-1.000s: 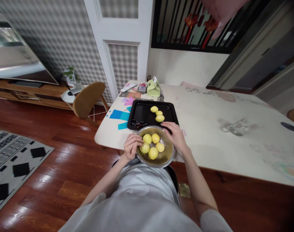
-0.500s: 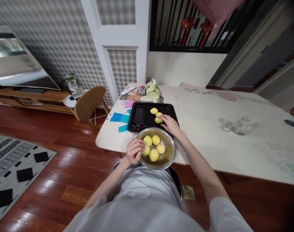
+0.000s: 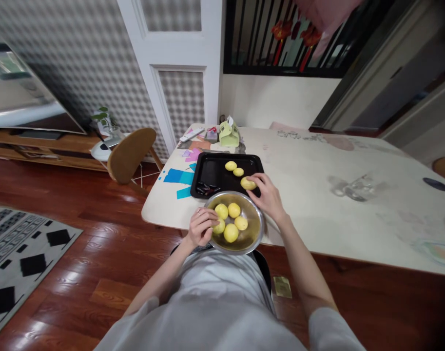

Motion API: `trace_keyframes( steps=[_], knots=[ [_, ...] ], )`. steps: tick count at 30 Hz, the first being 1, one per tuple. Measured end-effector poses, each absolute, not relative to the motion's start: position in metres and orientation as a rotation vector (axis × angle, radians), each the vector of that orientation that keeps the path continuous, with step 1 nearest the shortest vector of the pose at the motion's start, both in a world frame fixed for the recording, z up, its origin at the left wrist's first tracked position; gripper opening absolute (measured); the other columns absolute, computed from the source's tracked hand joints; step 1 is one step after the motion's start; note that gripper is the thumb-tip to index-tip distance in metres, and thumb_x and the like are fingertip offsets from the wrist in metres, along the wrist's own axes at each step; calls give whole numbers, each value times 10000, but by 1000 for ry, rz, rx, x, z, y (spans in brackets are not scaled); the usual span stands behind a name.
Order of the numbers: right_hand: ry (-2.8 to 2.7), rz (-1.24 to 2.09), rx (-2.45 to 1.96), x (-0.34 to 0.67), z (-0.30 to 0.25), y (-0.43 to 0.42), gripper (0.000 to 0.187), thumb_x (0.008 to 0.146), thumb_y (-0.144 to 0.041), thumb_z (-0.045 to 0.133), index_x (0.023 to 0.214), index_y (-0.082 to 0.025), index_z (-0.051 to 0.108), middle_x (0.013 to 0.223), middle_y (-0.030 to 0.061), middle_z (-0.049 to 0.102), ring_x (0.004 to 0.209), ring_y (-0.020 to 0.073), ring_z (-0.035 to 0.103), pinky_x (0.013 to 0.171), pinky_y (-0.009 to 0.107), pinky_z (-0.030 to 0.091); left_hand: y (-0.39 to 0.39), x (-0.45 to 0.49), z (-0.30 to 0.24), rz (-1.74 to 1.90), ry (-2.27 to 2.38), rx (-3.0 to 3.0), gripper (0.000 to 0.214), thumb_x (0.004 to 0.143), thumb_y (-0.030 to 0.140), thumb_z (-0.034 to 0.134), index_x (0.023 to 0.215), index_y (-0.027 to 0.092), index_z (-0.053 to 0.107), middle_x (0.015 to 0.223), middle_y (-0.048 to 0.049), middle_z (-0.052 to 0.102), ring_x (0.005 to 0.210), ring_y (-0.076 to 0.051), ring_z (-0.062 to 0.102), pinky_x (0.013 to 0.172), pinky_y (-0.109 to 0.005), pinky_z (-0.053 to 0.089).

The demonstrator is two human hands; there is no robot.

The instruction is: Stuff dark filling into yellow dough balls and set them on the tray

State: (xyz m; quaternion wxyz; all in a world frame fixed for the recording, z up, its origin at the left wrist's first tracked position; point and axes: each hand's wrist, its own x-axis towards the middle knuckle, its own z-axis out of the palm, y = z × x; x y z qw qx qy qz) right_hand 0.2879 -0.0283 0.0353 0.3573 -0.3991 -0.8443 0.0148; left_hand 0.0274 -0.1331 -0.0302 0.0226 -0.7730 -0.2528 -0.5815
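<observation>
My right hand (image 3: 268, 194) has its fingers closed round a lemon (image 3: 247, 184) above the right part of a black tray (image 3: 222, 181). Two more lemons (image 3: 231, 166) lie toward the tray's far side, and small dark pieces (image 3: 206, 188) sit in its near left corner. In front of the tray is a steel bowl (image 3: 252, 233) with several yellow lemons (image 3: 231, 233) in it, overhanging the table's near edge. My left hand (image 3: 201, 226) grips the bowl's left rim, fingers over the inside by a lemon; its fingertips are partly hidden.
The white table (image 3: 310, 214) runs far to the right, bearing a clear glass (image 3: 357, 189). Behind the tray are a green tissue box (image 3: 229, 134) and a white remote (image 3: 192, 134). A wooden chair (image 3: 130, 153) stands at the left.
My right hand has taken hold of the nearest lemon and moved it right, away from the other two on the tray. My left hand stays at the bowl's rim.
</observation>
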Motion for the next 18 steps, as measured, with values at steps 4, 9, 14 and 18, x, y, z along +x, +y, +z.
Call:
trace_keyframes(
  steps=[4, 9, 14, 18],
  knots=[
    [-2156, 131, -960, 297, 41, -77, 322, 987, -275, 604, 1306, -268, 647, 1250, 105, 648, 1165, 290, 658, 988, 456, 583, -135, 26, -17, -1785, -833, -2493, 357, 1063, 307, 427, 932, 182, 735, 895, -100, 757, 975, -262, 701, 839, -450, 563],
    [-2156, 243, -984, 311, 43, -120, 351, 989, -282, 623, 1339, -293, 628, 1252, 99, 657, 1155, 280, 680, 1011, 468, 587, -138, 33, 23, -1461, -1065, -2914, 221, 1053, 294, 551, 1061, 221, 759, 1100, -98, 774, 1157, -276, 678, 1009, -476, 545],
    [-2107, 186, -1027, 315, 42, -131, 379, 981, -249, 612, 1358, -284, 614, 1259, 109, 664, 1171, 290, 677, 1043, 490, 577, -128, 60, 45, -870, -1226, -3073, 233, 1007, 335, 676, 1217, 240, 714, 1278, -82, 727, 1247, -285, 645, 1086, -462, 500],
    [-2144, 146, -1056, 311, 38, -128, 344, 982, -259, 602, 1325, -263, 612, 1239, 108, 697, 1162, 305, 682, 1024, 499, 576, -122, 80, 42, -566, -1298, -2992, 220, 910, 314, 804, 1090, 211, 729, 1177, -84, 743, 1176, -298, 650, 1010, -443, 515]
  ],
)
